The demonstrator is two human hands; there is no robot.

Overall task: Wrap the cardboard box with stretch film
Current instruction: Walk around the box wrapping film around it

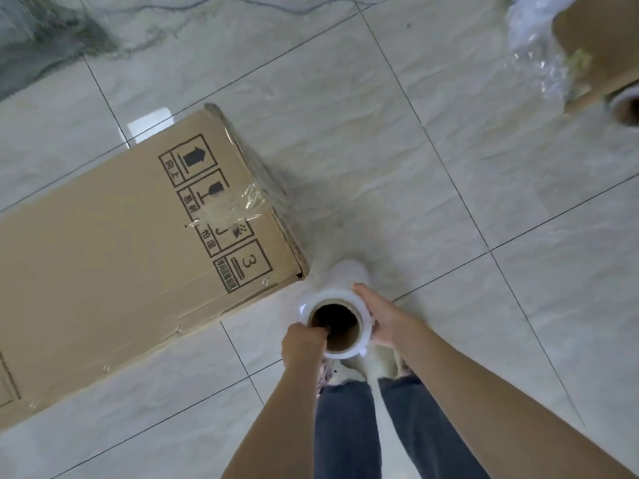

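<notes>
Upright film roll (340,305), core skyward

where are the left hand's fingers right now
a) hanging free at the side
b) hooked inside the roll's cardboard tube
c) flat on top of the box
b, the left hand curls its fingers into the open tube end of the film roll.
</notes>
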